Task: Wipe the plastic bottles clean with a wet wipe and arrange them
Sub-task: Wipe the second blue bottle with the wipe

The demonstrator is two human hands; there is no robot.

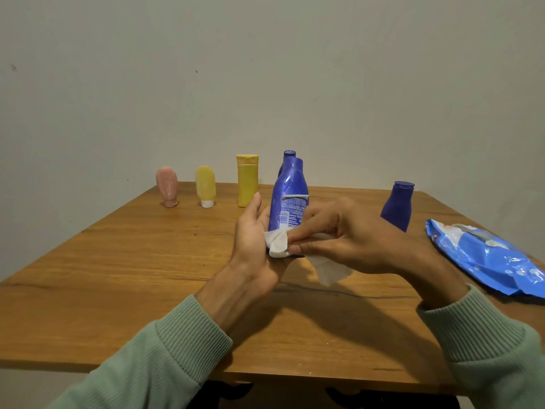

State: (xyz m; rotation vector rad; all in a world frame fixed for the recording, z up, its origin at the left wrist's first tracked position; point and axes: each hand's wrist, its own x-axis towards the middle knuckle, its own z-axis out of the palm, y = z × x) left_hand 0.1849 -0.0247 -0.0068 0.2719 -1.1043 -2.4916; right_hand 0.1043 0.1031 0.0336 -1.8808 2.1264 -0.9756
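My left hand point(253, 246) holds a blue plastic bottle point(290, 193) upright above the middle of the table, gripping its lower part. My right hand point(351, 240) pinches a white wet wipe point(278, 246) against the bottle's base; a loose end of the wipe hangs below my fingers. Along the far edge stand a pink tube point(167, 186), a pale yellow tube point(205, 185) and a yellow bottle point(247, 180). Another blue bottle point(288, 156) stands mostly hidden behind the held one. A darker blue bottle point(397, 205) stands apart at the right.
A blue wet-wipe pack point(486, 258) lies at the right edge of the wooden table point(132, 261). A plain wall rises right behind the table's far edge.
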